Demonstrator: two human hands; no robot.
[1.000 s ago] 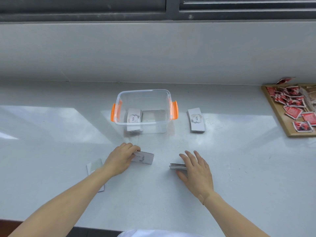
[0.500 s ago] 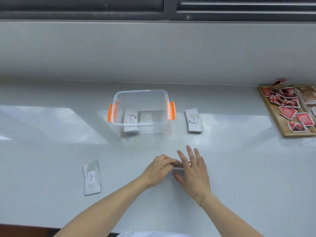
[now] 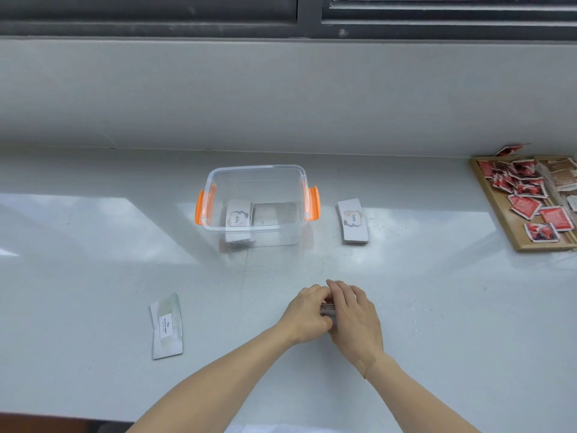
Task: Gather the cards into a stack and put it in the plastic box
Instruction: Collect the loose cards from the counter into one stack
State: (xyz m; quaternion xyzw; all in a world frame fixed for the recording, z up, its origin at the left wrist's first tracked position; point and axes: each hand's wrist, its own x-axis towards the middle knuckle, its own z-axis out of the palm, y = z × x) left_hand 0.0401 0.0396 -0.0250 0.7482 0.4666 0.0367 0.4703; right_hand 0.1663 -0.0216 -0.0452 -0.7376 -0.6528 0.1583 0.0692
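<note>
A clear plastic box (image 3: pixel 293 178) with orange handles stands at the middle of the white counter, with a white card stack (image 3: pixel 239 218) inside at its left. A second "love" stack (image 3: pixel 352 220) lies just right of the box. In front of the box, my left hand (image 3: pixel 307 314) and my right hand (image 3: pixel 354 314) meet around a small card stack (image 3: pixel 327 307); only its edge shows between the fingers. A pale green card (image 3: pixel 166 325) lies alone at the front left.
A wooden tray (image 3: pixel 512 226) with several red packets sits at the far right edge. A grey wall rises behind the counter. The counter's front edge runs close to my body.
My left hand carried a card from the left over to the stack under my right hand. Both hands have now closed around that stack.
</note>
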